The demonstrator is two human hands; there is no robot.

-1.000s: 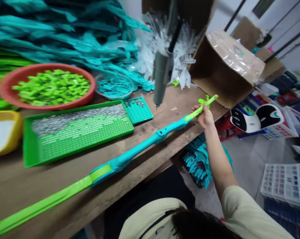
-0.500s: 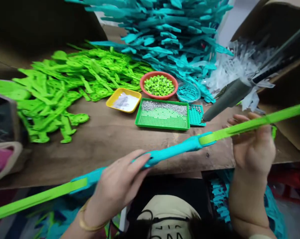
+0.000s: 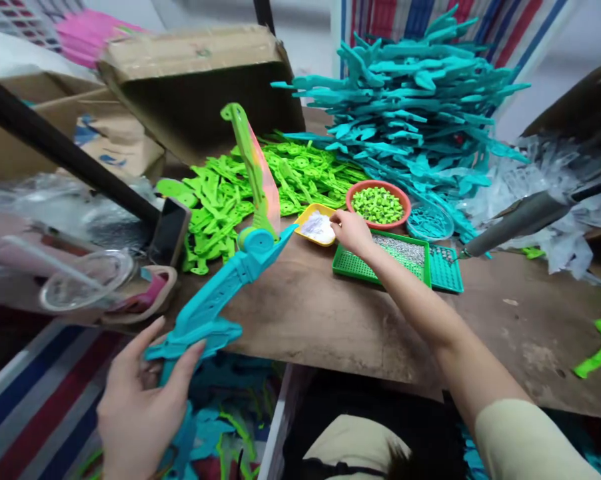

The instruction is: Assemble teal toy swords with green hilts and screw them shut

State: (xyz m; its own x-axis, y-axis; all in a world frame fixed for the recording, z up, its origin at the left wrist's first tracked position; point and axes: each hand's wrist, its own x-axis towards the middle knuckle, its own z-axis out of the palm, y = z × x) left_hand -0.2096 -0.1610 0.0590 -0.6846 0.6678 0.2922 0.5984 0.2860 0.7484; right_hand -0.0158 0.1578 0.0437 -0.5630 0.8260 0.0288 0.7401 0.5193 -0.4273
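The left hand (image 3: 140, 407), at near left, pinches a jointed turquoise plastic piece (image 3: 208, 293) between thumb and fingers, tilted over the brown wooden surface's (image 3: 305, 320) near edge; this presumably keeps its raised lime-green plastic arm (image 3: 250, 163) clear. Farther right, the right hand (image 3: 354, 233) is narrowed at a square yellow plastic tray (image 3: 312, 238) of white material; I cannot tell whether it holds anything. A rectangular green perforated tray (image 3: 353, 265) and round red-orange bowl (image 3: 406, 209) sit close, probably for easy access. Far off, turquoise plastic parts (image 3: 405, 120) stand stacked.

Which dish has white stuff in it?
The yellow, squarish plastic dish; the round orange-red plastic bowl holds green pieces, the round clear plastic bowl teal pieces.
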